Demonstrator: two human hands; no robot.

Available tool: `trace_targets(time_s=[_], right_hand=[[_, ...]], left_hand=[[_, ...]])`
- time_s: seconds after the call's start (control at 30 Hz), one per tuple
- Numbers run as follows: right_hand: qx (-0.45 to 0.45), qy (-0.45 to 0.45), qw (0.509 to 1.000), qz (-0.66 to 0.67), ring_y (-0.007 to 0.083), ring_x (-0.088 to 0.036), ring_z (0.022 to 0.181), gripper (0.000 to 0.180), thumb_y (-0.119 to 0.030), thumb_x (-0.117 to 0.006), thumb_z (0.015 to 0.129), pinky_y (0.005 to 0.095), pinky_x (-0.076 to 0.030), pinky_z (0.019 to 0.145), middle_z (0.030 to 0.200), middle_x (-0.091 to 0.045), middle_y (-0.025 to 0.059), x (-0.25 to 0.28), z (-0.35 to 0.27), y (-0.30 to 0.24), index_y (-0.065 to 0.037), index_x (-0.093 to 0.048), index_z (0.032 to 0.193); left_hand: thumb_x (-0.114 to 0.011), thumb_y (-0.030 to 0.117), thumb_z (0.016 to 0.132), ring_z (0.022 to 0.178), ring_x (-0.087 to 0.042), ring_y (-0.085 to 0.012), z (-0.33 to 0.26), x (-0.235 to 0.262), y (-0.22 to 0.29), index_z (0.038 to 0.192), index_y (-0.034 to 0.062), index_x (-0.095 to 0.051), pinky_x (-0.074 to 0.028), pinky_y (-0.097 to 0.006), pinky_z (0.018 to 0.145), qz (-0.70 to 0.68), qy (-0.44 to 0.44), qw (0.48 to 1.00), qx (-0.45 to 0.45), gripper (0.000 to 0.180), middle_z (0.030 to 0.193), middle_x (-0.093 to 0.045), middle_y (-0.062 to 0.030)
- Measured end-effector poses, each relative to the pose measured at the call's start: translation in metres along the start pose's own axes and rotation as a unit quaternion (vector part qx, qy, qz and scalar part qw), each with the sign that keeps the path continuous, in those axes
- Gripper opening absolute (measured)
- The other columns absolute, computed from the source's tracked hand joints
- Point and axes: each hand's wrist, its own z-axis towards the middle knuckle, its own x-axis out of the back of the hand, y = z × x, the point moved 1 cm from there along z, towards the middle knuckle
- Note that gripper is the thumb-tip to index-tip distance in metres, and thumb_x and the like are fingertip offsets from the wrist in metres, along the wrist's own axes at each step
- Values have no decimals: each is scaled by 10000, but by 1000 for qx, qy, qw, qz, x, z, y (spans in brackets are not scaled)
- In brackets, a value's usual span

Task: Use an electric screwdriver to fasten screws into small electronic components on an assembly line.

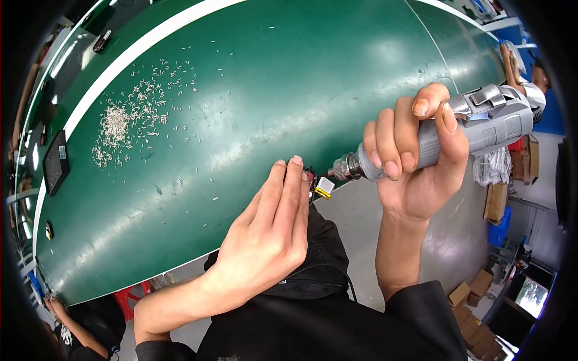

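The left hand point(265, 231) lies at the near edge of the green table point(259, 84), its fingers straight and close together, the tips beside a small dark-and-red part point(310, 177); the thumb is hidden, so I can't tell whether it is pinched. A silver pouch with a yellow edge point(324, 188) sits just right of that part. The right hand point(415, 186) is wrapped around a grey power screwdriver point(494, 126), held sideways with its metal chuck point(347, 167) facing left, the bit reaching the part; whether it touches, I can't tell. At the far left, many tiny pale pieces point(115, 123) lie in a heap and scattered around it. Left of them, by the table's white border, is a black tray-like thing point(55, 163). Another person's forearm point(84, 334) shows at the near left.
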Motion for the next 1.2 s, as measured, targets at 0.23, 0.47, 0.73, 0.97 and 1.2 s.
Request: trace_targets(time_s=[0.23, 0.47, 0.73, 0.97, 1.2], right_hand=[[-20, 6, 1000, 3, 91, -387, 440, 218, -240, -369, 966, 264, -352, 489, 532, -378, -14, 6, 1, 8, -63, -493, 939], [-21, -28, 999, -6, 95, -373, 416, 217, -245, -369, 967, 267, -353, 481, 527, -379, -13, 3, 1, 7, -68, -488, 928], [-20, -117, 985, -124, 71, -365, 398, 220, -287, -438, 970, 224, -332, 428, 542, -400, -19, -15, 3, 9, -74, -428, 915], [-20, -164, 979, -115, 73, -349, 386, 172, -208, -509, 937, 224, -308, 386, 523, -396, -12, -9, 10, 13, -56, -445, 888], [-53, -185, 981, -8, 105, -373, 379, 205, -211, -587, 875, 261, -340, 406, 520, -410, 8, -26, 12, 14, -50, -465, 836]], left_hand=[[-590, 4, 677, 1080, -566, -326, 1, 0, -1, 1056, -133, -608, -513, -341, 875, -32, -8, 999, 16, 403, 1183, -562, -251], [-607, -45, 668, 1064, -568, -324, 2, -2, -2, 1062, -140, -592, -537, -352, 823, -69, 12, 997, 33, 406, 1180, -558, -236], [-615, 39, 685, 1040, -562, -304, 0, -6, -9, 977, -120, -631, -506, -333, 870, -66, 49, 997, -9, 334, 1106, -591, -234], [-615, 28, 703, 999, -538, -267, 7, -2, -11, 940, -101, -598, -494, -311, 845, -106, 14, 994, -8, 270, 1133, -569, -224], [-586, 30, 744, 1061, -532, -294, -4, 7, -24, 975, -91, -564, -541, -347, 784, -148, 42, 988, -3, 262, 1157, -545, -186]])
